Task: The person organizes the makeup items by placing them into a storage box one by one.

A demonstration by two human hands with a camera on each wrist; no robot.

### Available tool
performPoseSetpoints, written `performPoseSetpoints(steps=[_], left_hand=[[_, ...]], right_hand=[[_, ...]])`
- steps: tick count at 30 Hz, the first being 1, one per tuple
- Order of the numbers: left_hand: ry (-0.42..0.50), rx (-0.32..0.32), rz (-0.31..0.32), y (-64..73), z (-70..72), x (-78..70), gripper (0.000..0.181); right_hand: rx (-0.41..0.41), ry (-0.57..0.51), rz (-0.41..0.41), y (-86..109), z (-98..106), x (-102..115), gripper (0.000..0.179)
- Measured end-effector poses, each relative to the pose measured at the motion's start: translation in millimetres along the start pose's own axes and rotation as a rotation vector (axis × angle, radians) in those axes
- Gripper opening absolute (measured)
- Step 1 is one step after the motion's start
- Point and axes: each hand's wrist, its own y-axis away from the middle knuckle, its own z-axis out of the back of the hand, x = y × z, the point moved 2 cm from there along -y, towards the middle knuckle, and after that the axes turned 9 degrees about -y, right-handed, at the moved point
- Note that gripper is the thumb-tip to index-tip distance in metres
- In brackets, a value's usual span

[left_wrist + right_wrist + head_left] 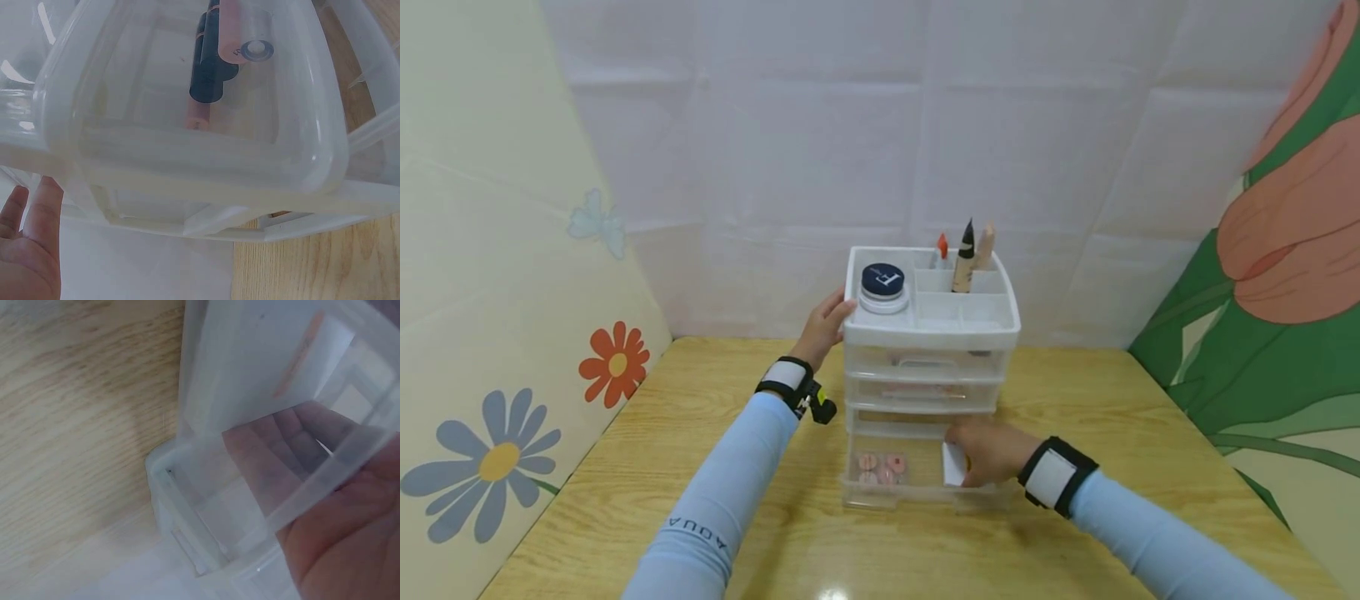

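Observation:
A white plastic drawer organizer (932,339) stands on the table, its clear bottom drawer (917,497) pulled out. My left hand (822,329) rests against the organizer's left side near the top rim, fingers fairly straight in the left wrist view. Inside the drawer, my right hand (996,450) grips a small white box (954,464) at the drawer's right end. Through the clear wall in the right wrist view, the fingers (269,450) lie by a white surface with an orange strip. A clear pack of round pinkish items (882,468) lies at the drawer's left.
On the organizer's top tray sit a dark-lidded round jar (883,282), a black-and-beige pen-like item (964,260) and an orange-tipped tube (942,247). Dark and pink tubes (212,69) show through a closed drawer. The wooden table (737,483) meets a white cloth backdrop (805,167).

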Motion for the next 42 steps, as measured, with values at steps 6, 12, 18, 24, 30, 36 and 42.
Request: performPoseSetpoints(steps=[6,12,18,24,30,36,42], left_hand=[[0.004,0.000,0.003,0.8,-0.1,-0.9,0.058],[0.003,0.002,-0.001,1.0,-0.3,-1.1,0.057],[0.012,0.004,0.005,-0.1,-0.9,0.8,0.059],[0.008,0.005,-0.038,0.8,0.0,2.5,0.065],[-0.001,0.006,-0.036,3.4,0.0,1.2,0.066],[0.006,0.017,0.016,2.3,-0.3,2.5,0.059],[-0.004,0.023,0.016,1.4,0.2,-1.1,0.058]], right_hand=[[0.034,-0.012,-0.089,-0.5,-3,3,0.046],[0.058,-0.005,-0.133,-1.7,-5,3,0.046],[0.067,-0.012,-0.137,-1.9,-5,3,0.044],[0.075,-0.039,-0.158,-2.8,-6,2,0.046],[0.071,-0.031,-0.153,-2.2,-8,1,0.047],[0.075,-0.089,-0.130,1.7,2,8,0.054],[-0.011,-0.118,-0.101,9.6,25,22,0.062]])
